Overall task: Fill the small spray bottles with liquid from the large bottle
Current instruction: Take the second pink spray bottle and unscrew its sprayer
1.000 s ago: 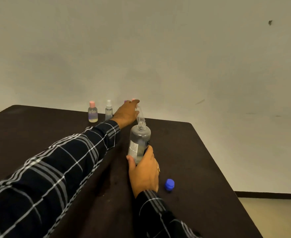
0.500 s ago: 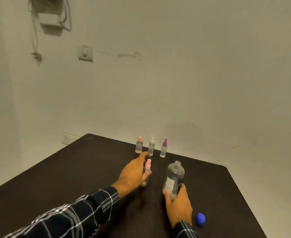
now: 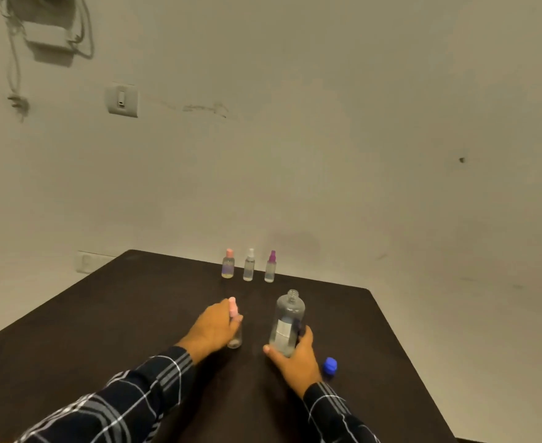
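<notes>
Since a second ago the left hand (image 3: pixel 213 327) has come back from the far row and now stands at lower centre of the frame, fingers curled round a pink-capped spray bottle (image 3: pixel 235 337) that is upright on the dark table (image 3: pixel 135 314). That makes four small spray bottles. The other three stand in a row at the table's far edge, centre frame: a pink-topped bottle (image 3: pixel 228 265), a white-topped bottle (image 3: pixel 249 266) and a purple-topped bottle (image 3: pixel 270 268). There is one large bottle (image 3: pixel 288 314), uncapped and upright just right of the held one, and the right hand (image 3: pixel 295 362) grips its base. Its white label (image 3: pixel 283 329) is too blurred to read. One blue cap (image 3: pixel 329 366) lies just right of that hand.
</notes>
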